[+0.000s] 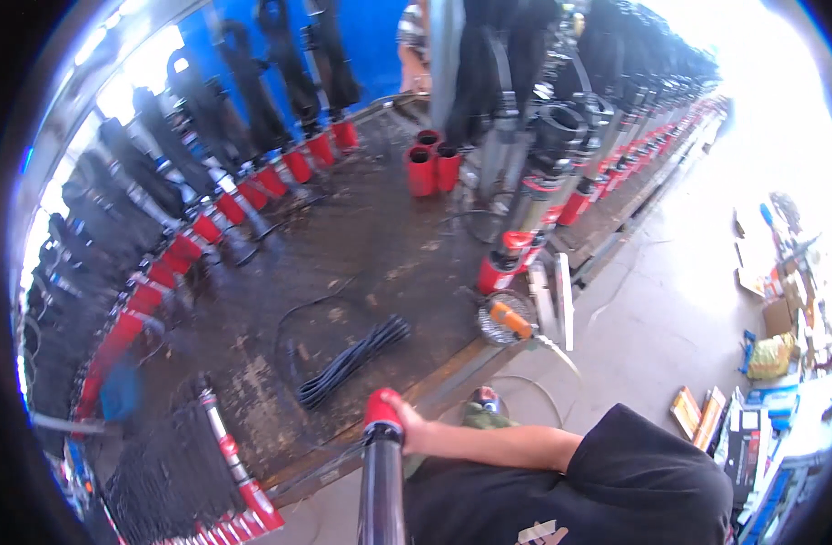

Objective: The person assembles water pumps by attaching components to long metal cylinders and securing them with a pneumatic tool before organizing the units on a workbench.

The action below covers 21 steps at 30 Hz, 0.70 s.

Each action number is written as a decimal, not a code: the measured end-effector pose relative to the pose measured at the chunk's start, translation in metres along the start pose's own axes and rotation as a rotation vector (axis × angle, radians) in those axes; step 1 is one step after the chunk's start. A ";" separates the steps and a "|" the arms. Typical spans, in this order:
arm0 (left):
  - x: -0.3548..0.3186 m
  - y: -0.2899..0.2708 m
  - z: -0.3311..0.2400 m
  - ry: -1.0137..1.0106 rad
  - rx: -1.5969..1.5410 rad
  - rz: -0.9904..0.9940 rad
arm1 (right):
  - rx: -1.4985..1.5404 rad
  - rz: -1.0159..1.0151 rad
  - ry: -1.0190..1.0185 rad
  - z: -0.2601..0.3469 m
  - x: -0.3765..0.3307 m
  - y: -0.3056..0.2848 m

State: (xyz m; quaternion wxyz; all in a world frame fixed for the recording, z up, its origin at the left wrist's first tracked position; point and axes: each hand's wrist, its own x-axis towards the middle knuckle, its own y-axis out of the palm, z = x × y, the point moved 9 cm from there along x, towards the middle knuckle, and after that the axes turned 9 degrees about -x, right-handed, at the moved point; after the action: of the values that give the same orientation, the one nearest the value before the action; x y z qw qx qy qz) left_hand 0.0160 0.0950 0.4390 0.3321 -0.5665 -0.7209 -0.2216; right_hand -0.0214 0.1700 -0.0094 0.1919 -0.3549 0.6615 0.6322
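hands: one hand (407,425) grips the red cap of a dark tube (381,490) upright at the platform edge (452,363); we cannot tell which hand, other unseen | done: rows of red-capped tubes (252,186) stand | left: this tube, cable bundle (352,361) loose

Dark wet metal platform (361,245) carries rows of black-bodied, red-capped cylindrical pumps (252,182) along its left edge and more (607,145) along its right edge. Coiled black cable bundle (352,359) lies near the platform's front edge. Three short red cylinders (431,163) stand toward the far end. Orange-handled grinder (510,320) rests at the front right corner. Cardboard boxes (707,418) sit on the concrete floor (661,309), right of the platform.
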 end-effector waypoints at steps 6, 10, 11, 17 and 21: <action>0.023 0.064 0.039 -0.213 0.025 0.174 | -0.157 -0.252 0.159 -0.032 -0.036 -0.057; 0.016 0.082 0.051 -0.342 -0.138 0.351 | -1.230 -0.045 -0.327 0.092 -0.121 -0.070; 0.015 0.072 0.051 -0.305 -0.193 0.254 | -1.767 -0.565 -0.686 0.164 -0.163 -0.077; -0.129 -0.018 0.131 -0.891 0.253 -0.664 | -2.161 -1.472 -0.795 0.381 -0.302 -0.181; -0.227 -0.019 0.223 -1.298 -0.199 -0.792 | -2.682 -1.256 -0.585 0.404 -0.271 -0.175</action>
State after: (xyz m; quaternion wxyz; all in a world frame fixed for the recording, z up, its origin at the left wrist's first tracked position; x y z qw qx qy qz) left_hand -0.0223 0.0932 0.1230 -0.3146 -0.3095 -0.8973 -0.0107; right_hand 0.2070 0.6331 0.0069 0.0874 -0.3444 -0.7043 0.6146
